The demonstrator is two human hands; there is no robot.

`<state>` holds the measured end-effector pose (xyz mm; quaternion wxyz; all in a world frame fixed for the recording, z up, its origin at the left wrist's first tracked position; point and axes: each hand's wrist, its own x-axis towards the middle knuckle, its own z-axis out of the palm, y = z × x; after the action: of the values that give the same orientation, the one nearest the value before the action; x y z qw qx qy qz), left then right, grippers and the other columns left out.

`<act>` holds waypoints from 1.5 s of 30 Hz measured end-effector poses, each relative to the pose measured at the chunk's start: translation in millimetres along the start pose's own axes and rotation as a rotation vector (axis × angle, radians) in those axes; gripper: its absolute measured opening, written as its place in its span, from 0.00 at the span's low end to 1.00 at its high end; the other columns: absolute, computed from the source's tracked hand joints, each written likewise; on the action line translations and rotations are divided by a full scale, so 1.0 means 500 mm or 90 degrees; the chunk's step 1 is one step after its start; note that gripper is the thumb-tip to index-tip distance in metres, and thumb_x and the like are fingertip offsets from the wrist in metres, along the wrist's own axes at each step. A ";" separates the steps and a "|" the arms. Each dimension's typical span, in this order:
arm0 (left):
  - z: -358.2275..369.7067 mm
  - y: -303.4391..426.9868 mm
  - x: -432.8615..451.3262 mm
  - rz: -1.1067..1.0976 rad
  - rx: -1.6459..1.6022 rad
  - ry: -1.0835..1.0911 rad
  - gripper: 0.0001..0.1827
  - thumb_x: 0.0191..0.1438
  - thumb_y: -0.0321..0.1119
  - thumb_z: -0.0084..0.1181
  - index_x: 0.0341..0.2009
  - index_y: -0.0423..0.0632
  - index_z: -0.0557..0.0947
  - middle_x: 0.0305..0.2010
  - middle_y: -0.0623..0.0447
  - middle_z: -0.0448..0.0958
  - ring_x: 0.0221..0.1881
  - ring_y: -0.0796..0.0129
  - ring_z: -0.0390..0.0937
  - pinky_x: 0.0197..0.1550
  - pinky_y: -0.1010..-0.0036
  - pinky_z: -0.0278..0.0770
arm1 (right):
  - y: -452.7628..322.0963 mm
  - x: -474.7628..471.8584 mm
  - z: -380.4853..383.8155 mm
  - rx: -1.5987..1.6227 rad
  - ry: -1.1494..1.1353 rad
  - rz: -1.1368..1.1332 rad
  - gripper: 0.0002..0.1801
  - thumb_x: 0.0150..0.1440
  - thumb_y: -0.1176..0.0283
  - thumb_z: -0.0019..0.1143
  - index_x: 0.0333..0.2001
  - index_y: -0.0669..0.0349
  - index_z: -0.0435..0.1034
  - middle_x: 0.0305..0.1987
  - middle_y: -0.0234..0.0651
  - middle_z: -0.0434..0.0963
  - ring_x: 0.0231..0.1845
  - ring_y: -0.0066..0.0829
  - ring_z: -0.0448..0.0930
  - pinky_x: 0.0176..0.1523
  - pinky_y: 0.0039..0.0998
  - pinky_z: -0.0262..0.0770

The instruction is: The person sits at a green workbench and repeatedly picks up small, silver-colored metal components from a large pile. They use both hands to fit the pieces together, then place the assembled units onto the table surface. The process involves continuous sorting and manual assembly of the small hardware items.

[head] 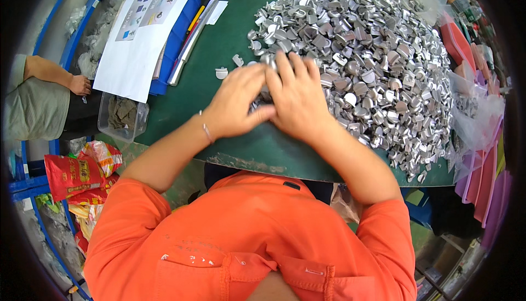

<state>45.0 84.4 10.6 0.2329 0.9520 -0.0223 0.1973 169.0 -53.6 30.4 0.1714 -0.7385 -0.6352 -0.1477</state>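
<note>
My left hand point(236, 104) and my right hand point(299, 97) meet at the left edge of a large heap of small silver metal parts point(365, 50) on a green table point(250, 149). Both hands are cupped, palms down and inward, with their fingers blurred. A few metal parts show in the gap between them and at the fingertips. Whether either hand grips any of these is hidden. Two loose metal parts, one a rounded piece point(221, 73) and one a small bracket-like piece point(238, 60), lie just left of my left hand.
A printed sheet point(135, 58) covers a blue bin point(181, 30), with pens and a silver tube point(193, 42) beside it. A clear plastic tub point(123, 130) holds a cloth. Another person's hand point(80, 85) shows at left. Plastic bags point(472, 108) edge the heap at right.
</note>
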 end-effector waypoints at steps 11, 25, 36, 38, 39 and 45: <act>0.006 0.038 -0.080 0.041 0.120 -0.136 0.29 0.38 0.39 0.69 0.48 0.59 0.74 0.65 0.57 0.62 0.67 0.50 0.55 0.64 0.43 0.52 | -0.045 -0.228 -0.074 0.160 -0.090 0.132 0.18 0.45 0.75 0.62 0.42 0.65 0.71 0.53 0.45 0.70 0.51 0.45 0.72 0.52 0.41 0.69; 0.012 0.077 -0.099 0.048 -0.074 -0.088 0.19 0.43 0.30 0.66 0.43 0.47 0.79 0.54 0.51 0.75 0.59 0.58 0.70 0.62 0.57 0.61 | -0.062 -0.215 -0.042 0.293 0.013 0.182 0.21 0.49 0.79 0.58 0.49 0.68 0.70 0.54 0.44 0.71 0.54 0.47 0.70 0.56 0.40 0.67; -0.003 0.090 -0.054 0.057 -0.087 -0.003 0.08 0.46 0.25 0.59 0.34 0.49 0.82 0.37 0.56 0.77 0.38 0.62 0.73 0.42 0.68 0.65 | -0.029 -0.228 -0.072 0.290 0.079 0.222 0.16 0.44 0.87 0.57 0.39 0.65 0.74 0.39 0.39 0.76 0.39 0.41 0.75 0.42 0.35 0.72; 0.014 0.089 -0.047 0.055 -0.055 -0.088 0.07 0.47 0.26 0.58 0.34 0.49 0.81 0.37 0.56 0.76 0.39 0.62 0.73 0.42 0.68 0.65 | -0.040 -0.209 -0.061 0.318 0.045 0.164 0.18 0.41 0.86 0.58 0.39 0.64 0.74 0.38 0.38 0.76 0.39 0.41 0.75 0.42 0.36 0.71; 0.021 0.086 -0.045 0.055 -0.042 -0.130 0.07 0.47 0.26 0.58 0.34 0.49 0.81 0.37 0.56 0.75 0.39 0.62 0.72 0.42 0.68 0.65 | -0.048 -0.191 -0.053 0.309 0.053 0.133 0.15 0.42 0.83 0.60 0.37 0.62 0.74 0.36 0.35 0.76 0.38 0.39 0.74 0.41 0.36 0.70; 0.012 0.084 -0.051 0.006 -0.095 -0.110 0.09 0.43 0.26 0.63 0.32 0.48 0.79 0.36 0.55 0.74 0.39 0.62 0.72 0.40 0.68 0.65 | -0.042 -0.180 -0.047 0.242 0.004 0.185 0.08 0.46 0.78 0.61 0.32 0.59 0.74 0.31 0.34 0.75 0.33 0.37 0.73 0.37 0.35 0.67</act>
<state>17.9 42.9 14.0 0.2993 0.9454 -0.0612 0.1136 134.5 -140.9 13.8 0.3286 -0.7763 -0.5380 -0.0014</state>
